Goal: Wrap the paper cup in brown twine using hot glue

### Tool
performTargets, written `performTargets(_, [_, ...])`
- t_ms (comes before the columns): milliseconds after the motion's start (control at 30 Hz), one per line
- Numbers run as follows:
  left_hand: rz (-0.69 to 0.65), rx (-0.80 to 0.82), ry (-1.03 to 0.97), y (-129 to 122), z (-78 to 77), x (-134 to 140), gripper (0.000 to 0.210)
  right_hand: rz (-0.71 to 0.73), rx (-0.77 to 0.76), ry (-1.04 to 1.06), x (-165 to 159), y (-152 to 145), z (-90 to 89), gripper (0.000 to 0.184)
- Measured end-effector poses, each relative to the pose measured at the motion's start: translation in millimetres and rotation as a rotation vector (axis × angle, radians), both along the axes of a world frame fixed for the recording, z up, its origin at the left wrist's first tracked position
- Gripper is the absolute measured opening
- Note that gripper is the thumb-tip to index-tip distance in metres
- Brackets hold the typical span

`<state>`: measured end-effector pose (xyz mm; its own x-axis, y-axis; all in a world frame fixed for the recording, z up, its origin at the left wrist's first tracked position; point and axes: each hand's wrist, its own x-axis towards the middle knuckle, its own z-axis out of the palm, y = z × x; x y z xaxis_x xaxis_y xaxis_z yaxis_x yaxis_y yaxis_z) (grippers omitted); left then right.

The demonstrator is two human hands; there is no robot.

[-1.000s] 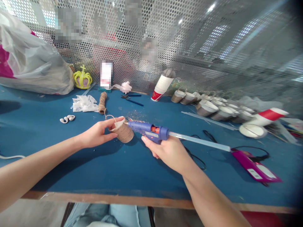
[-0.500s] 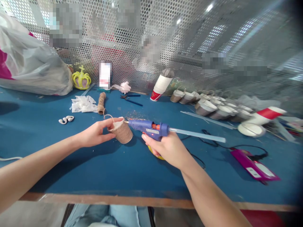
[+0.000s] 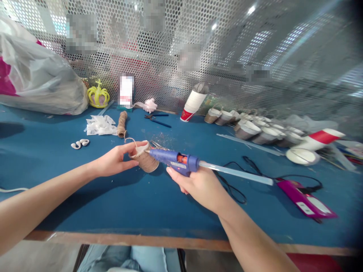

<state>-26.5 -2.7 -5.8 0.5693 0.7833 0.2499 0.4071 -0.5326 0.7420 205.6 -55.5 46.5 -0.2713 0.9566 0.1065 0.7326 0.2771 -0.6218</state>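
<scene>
My left hand (image 3: 119, 158) grips a small paper cup (image 3: 149, 162) wrapped in brown twine, tilted on its side just above the blue table. A loose strand of twine arches over the rim toward a twine bundle (image 3: 122, 124) behind it. In my right hand (image 3: 198, 181) is a blue hot glue gun (image 3: 172, 158), a long clear glue stick (image 3: 236, 172) jutting from its back. The nozzle tip meets the cup's side near the rim; whether it touches is hard to tell.
Pliers (image 3: 158, 120) and white scraps (image 3: 100, 125) lie behind my hands. Stacked paper cups (image 3: 194, 102) lean by the mesh wall, with several wrapped cups (image 3: 246, 129) to the right. A black cord runs to a purple power strip (image 3: 306, 200). A plastic bag (image 3: 42, 79) fills the left.
The glue gun has shifted left and slightly down, its nozzle going from the cup's rim to its wrapped side. My left hand and the cup stay nearly in place.
</scene>
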Motion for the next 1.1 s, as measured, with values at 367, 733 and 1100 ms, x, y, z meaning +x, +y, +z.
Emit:
performTargets(367, [0.018, -0.001, 0.017, -0.9, 0.4, -0.4, 0.053, 0.007, 0.132, -0.072, -6.6, -1.1, -4.8, 0.024])
performTargets(733, [0.043, 0.031, 0.030, -1.4, 1.8, 1.7, 0.055, 0.029, 0.127, -0.118, -11.1, -4.2, -10.9, 0.015])
performTargets(1100, [0.026, 0.003, 0.013, -0.7, 0.6, 1.1, 0.054, -0.009, 0.165, -0.106, -8.1, -1.9, -5.8, 0.020])
